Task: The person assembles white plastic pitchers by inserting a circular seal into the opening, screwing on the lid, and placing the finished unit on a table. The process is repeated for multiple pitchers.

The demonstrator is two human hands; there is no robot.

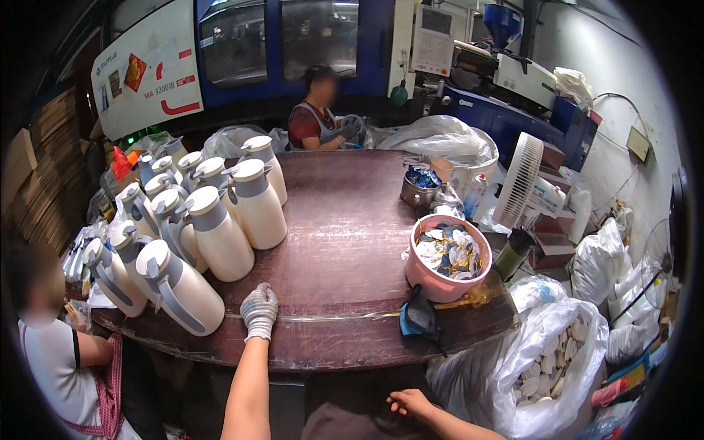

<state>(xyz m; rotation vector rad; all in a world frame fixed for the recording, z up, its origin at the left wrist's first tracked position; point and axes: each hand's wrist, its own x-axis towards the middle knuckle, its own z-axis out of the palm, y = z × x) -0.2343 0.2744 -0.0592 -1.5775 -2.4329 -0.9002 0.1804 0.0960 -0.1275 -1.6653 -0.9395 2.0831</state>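
My left hand (259, 312), in a white knitted glove, rests on the dark brown table with its fingers curled in. What it holds, if anything, is hidden. Just left of it stands the nearest cream jug (192, 293), with a grey handle and collar; the hand is apart from it. Several similar jugs (224, 238) stand upright in a cluster behind and to the left. My right hand (412, 402) is bare, over my lap below the table's front edge. Its fingers are loosely curled, and nothing shows in them.
A pink bucket (433, 286) of white and grey discs stands at the table's right, a dark blue mask-like item (421, 315) before it. A plastic sack (513, 359) of pale pieces is on the right. One person (315, 117) sits across, another (62, 359) at left. A fan (522, 180) stands right.
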